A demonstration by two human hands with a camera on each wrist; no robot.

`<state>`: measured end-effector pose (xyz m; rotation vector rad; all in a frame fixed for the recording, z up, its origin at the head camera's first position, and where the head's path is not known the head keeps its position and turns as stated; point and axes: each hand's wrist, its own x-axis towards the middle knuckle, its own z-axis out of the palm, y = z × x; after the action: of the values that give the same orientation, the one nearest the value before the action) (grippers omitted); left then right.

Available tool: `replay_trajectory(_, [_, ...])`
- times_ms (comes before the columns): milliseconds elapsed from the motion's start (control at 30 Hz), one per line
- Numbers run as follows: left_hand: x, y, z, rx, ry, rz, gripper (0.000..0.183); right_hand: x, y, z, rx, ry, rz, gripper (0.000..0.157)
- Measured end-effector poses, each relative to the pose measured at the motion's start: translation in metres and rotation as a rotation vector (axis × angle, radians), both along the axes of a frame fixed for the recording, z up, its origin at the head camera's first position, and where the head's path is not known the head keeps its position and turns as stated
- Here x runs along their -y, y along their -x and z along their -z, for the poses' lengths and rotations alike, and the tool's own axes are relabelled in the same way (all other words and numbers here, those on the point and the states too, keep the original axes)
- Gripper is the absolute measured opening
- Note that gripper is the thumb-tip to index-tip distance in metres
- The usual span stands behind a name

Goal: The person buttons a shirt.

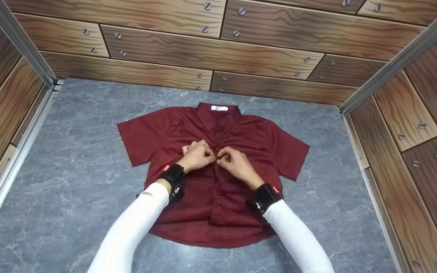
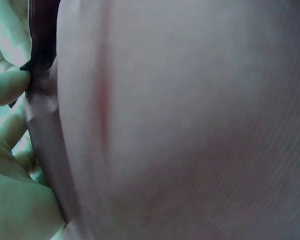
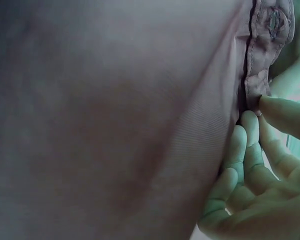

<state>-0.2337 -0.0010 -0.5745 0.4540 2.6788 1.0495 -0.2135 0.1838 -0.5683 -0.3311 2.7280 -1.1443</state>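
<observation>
Maroon cloth, a short-sleeved shirt [image 1: 190, 204], lies front up beneath and around both hands, spread over a grey marbled surface [image 1: 70, 163]. At the front opening, the left hand [image 1: 198, 156] pinches the fabric edge between thumb and fingers. Just beside it, the right hand [image 1: 236, 163] has thumb and fingertips clamped on the placket [image 3: 261, 55]; a small round fastening [image 3: 274, 22] sits near those fingertips, too dim to tell whether button or hole. Both sets of fingertips nearly meet; I cannot tell whether they touch each other. Beyond the hands lies the collar [image 1: 206, 118] with a white label [image 1: 219, 108] inside it, and farther off stands a wood-patterned wall [image 1: 165, 41]. The shirt's curved hem [image 1: 218, 242] lies nearer the person than either hand. Behind each hand, a black band [image 1: 174, 174] circles the wrist.
</observation>
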Motion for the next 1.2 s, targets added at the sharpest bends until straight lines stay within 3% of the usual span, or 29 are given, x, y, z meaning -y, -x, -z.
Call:
replay_trajectory(133, [0.0013, 0.0004, -0.0003, 0.051, -0.031, -0.016, 0.02, 0.0007, -0.0005, -0.0003, -0.003, -0.018, -0.014, 0.015])
replay_trajectory(433, [0.004, 0.0004, 0.0014, -0.007, -0.018, 0.035, 0.017, -0.0017, -0.0002, -0.0006, 0.038, -0.002, -0.006, 0.017])
replay_trajectory(733, [0.0073, 0.0035, -0.0011, 0.058, -0.049, 0.054, 0.021, -0.0059, 0.0035, -0.0017, 0.047, -0.032, 0.039, 0.01])
replay_trajectory(1200, [0.0093, 0.0041, -0.0061, 0.08, -0.038, 0.111, 0.02, -0.004, 0.0027, -0.0025, 0.049, -0.039, 0.056, 0.007])
